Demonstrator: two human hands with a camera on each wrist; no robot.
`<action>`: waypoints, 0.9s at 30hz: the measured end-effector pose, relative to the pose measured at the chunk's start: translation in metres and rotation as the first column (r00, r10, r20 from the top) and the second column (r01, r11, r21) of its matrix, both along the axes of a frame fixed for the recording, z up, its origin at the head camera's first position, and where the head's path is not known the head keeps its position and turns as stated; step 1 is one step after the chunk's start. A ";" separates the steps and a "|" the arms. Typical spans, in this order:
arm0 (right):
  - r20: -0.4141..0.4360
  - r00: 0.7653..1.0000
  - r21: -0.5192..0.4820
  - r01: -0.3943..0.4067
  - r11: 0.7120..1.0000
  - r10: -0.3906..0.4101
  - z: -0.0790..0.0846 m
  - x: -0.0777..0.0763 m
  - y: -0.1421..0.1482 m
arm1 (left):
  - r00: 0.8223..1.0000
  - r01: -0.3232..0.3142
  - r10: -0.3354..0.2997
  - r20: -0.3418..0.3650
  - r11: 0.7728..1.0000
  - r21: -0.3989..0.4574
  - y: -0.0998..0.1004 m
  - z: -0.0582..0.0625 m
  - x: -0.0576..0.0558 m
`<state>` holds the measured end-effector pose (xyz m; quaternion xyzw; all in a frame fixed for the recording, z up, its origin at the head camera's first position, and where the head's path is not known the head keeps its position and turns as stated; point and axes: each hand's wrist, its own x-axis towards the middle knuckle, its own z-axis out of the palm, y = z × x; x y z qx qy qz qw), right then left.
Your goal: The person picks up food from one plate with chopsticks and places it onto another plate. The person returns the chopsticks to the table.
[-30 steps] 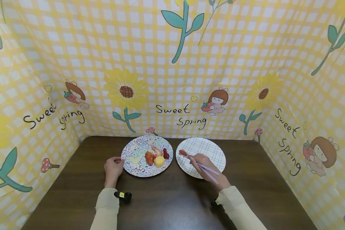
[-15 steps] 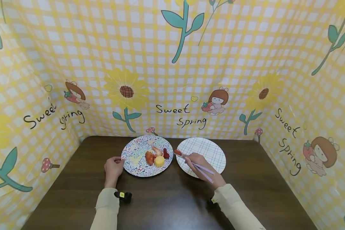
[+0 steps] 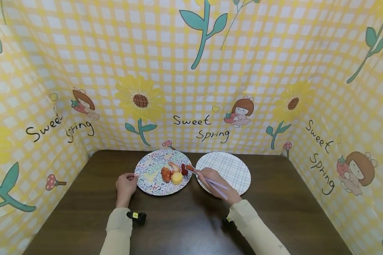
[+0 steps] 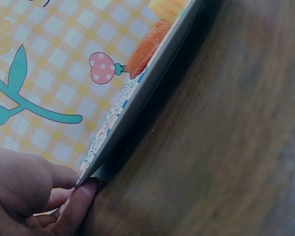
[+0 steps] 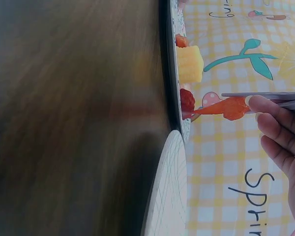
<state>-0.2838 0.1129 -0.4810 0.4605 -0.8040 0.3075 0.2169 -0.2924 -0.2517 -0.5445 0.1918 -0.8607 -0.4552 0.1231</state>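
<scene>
In the head view my left hand [image 3: 126, 186] pinches the left rim of a round speckled plate [image 3: 148, 164]; the left wrist view shows thumb and fingers around its edge. My right hand [image 3: 214, 182] holds lilac chopsticks [image 3: 217, 185]. Their tips grip an orange-red piece of food [image 5: 231, 107], tapered at one end, over the speckled plate's right rim. Close by it on that plate lies a dark red piece [image 3: 184, 170]. A yellow corn chunk [image 3: 177, 178], a shrimp [image 3: 173, 166] and a glossy orange-brown piece [image 3: 166, 174] are grouped beside it.
A white plate with a thin-line grid [image 3: 223, 163] sits to the right, partly beneath my right hand and forearm. Both plates stand near the far edge of a dark wooden table [image 3: 172, 223]. Yellow checked cloth [image 3: 191, 88] walls the back and both sides.
My right hand has moved left with the chopsticks, carrying the orange-red piece from over the grid plate to over the speckled plate's right rim. The left hand keeps its place.
</scene>
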 end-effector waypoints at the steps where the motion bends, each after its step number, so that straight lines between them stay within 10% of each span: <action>1: -0.004 1.000 -0.003 -0.010 1.000 0.010 0.001 -0.001 -0.002 | 1.000 0.000 0.000 0.000 1.000 -0.001 0.000 0.000 0.000; 27: -0.093 0.989 0.023 -0.116 0.993 0.117 -0.003 -0.029 -0.038 | 1.000 0.005 -0.005 -0.023 1.000 -0.006 0.000 0.003 0.000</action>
